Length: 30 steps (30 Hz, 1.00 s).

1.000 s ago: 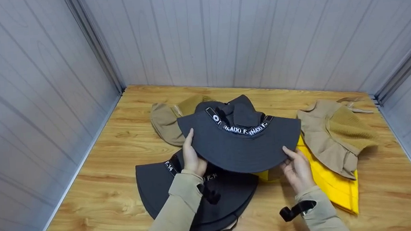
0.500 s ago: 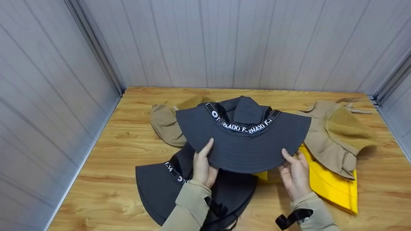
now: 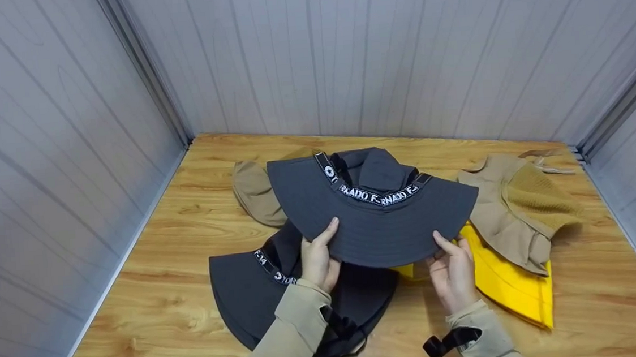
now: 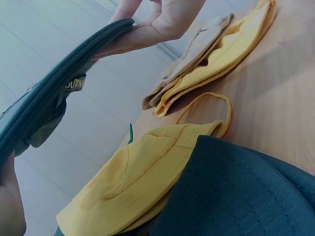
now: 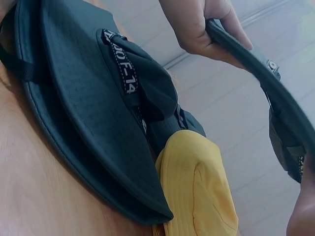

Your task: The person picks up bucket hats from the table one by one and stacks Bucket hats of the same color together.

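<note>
In the head view, the left hand (image 3: 319, 260) and right hand (image 3: 453, 273) gripped the brim of 1 dark gray hat (image 3: 384, 230), thumbs on its upper face and fingers beneath, above the worktop (image 3: 152, 305) around its middle. A 2nd gray hat (image 3: 242, 292) lay toward the near edge. A tan hat (image 3: 254, 192), partly hidden, lay toward the far edge; a tan-and-mustard hat (image 3: 499, 209) overlapped a yellow hat (image 3: 511, 291) toward the right edge.

In the left wrist view, fingers pinched the held brim; below lay another yellow hat (image 4: 142, 172) with a cord loop (image 4: 229, 110).

In the right wrist view, the 2nd gray hat showed "F-14" lettering.
</note>
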Each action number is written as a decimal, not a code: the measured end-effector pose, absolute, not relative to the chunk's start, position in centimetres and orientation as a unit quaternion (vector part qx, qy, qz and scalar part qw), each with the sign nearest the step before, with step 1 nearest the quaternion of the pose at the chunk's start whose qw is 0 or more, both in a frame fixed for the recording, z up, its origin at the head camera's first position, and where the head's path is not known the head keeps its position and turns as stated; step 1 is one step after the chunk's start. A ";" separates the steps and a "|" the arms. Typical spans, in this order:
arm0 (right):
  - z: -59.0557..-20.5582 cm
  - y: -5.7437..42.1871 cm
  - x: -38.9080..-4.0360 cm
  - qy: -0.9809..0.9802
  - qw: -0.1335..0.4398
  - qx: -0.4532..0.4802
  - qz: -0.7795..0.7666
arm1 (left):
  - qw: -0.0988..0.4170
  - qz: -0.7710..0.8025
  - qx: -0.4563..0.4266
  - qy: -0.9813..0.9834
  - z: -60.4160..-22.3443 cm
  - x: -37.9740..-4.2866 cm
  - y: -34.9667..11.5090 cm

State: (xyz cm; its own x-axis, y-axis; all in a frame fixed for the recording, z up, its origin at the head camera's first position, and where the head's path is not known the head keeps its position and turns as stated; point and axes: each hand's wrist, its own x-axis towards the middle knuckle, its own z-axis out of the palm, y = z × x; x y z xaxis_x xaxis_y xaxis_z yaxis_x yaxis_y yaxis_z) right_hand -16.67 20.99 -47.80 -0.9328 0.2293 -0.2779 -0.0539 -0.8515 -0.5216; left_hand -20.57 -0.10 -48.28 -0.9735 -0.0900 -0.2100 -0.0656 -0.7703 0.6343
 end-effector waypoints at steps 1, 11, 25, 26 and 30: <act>-47.8 21.0 -16.7 -0.266 0.073 -0.169 0.946 | 0.007 -0.933 0.115 -0.341 -48.3 -20.5 -0.2; -47.5 21.2 -17.1 -0.361 0.090 -0.195 0.908 | -0.011 -0.922 0.123 -0.367 -48.5 -19.8 -1.4; -47.7 20.5 -17.2 -0.436 0.104 -0.178 0.876 | -0.021 -0.920 0.119 -0.373 -48.5 -18.4 -3.8; -47.8 20.5 -17.1 -0.439 0.103 -0.180 0.874 | -0.021 -0.919 0.120 -0.375 -48.5 -18.3 -3.9; -47.9 20.6 -17.1 -0.454 0.095 -0.186 0.866 | -0.021 -0.911 0.126 -0.392 -48.8 -18.0 -4.5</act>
